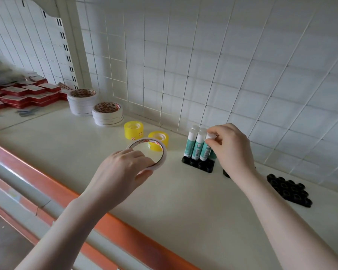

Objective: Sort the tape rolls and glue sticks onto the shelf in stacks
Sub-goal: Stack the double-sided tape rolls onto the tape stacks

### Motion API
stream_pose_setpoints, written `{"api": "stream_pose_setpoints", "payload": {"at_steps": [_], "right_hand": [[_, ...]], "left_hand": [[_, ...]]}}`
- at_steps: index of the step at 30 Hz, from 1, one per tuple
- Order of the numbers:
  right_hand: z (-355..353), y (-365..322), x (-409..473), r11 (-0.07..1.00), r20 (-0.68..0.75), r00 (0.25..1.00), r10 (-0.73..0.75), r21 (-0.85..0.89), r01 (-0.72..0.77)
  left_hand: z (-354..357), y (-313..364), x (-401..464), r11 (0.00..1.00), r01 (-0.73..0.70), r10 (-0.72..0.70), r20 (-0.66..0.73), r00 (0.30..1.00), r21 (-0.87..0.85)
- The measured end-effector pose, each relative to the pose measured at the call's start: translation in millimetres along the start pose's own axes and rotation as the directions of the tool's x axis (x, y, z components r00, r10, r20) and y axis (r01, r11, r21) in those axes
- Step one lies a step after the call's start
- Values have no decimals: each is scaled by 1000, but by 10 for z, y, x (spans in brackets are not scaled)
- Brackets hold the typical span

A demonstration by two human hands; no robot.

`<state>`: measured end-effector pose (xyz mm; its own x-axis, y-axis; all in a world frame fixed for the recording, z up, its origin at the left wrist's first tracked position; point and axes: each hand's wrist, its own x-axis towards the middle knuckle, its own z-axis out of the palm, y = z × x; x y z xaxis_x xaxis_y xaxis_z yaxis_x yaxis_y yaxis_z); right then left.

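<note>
Progress looks partial to me: two white tape stacks at left-centre, two yellow tape rolls unstacked mid-frame. Left hand grips a thin white tape roll above the shelf. Right hand pinches a glue stick's cap in the black holder; empty black tray right.
</note>
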<state>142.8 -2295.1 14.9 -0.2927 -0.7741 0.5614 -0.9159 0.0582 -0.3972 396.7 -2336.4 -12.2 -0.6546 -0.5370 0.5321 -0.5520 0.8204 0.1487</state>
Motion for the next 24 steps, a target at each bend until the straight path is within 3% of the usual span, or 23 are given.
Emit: {"api": "stream_pose_setpoints", "payload": {"at_steps": [10, 19, 24], "right_hand": [[48, 16, -5, 997, -44, 998, 45, 59, -43], [158, 73, -75, 986, -155, 975, -159, -73, 149], [176, 109, -72, 982, -173, 969, -178, -87, 165]], "left_hand": [[40, -85, 57, 1000, -20, 20, -16, 1000, -16], [36, -119, 93, 1000, -20, 20, -10, 1000, -1], [17, -116, 93, 1000, -2, 2, -9, 1000, -2]]}}
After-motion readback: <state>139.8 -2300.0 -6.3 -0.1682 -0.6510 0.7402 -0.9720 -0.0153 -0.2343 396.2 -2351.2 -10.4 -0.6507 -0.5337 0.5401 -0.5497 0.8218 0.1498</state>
